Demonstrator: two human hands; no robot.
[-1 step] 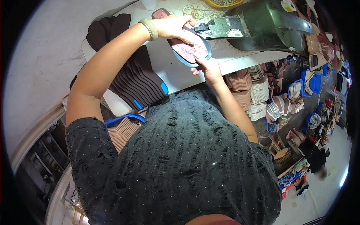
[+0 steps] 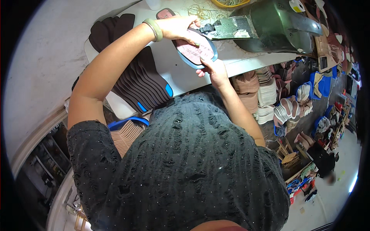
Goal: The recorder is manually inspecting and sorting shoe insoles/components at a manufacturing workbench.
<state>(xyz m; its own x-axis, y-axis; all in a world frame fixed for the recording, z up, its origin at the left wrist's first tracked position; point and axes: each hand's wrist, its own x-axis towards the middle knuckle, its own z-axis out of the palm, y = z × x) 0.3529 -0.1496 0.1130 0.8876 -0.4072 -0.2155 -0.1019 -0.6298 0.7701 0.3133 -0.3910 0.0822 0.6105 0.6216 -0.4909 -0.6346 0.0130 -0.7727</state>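
Observation:
A shoe insole (image 2: 189,51) with a pink face, dark handwriting and a blue rim lies at the head of a dark green sewing machine (image 2: 266,27). My right hand (image 2: 214,71) pinches its near end, thumb on top and fingers underneath. From the left, my left hand (image 2: 179,29) closes over its upper part, fingertips close to the machine's needle area (image 2: 208,29). The needle itself is hidden. Another pink piece with a dark edge (image 2: 165,14) pokes out beyond my left wrist, which wears a pale bangle (image 2: 155,30).
Overlapping dark brown insoles (image 2: 144,84), some with blue heel patches, cover the white table (image 2: 181,82) at left. Loose thread (image 2: 200,12) and a yellow basket (image 2: 231,3) sit at the back. Tan insoles fill a blue bin (image 2: 127,123); more stacks (image 2: 246,90) stand right of the table.

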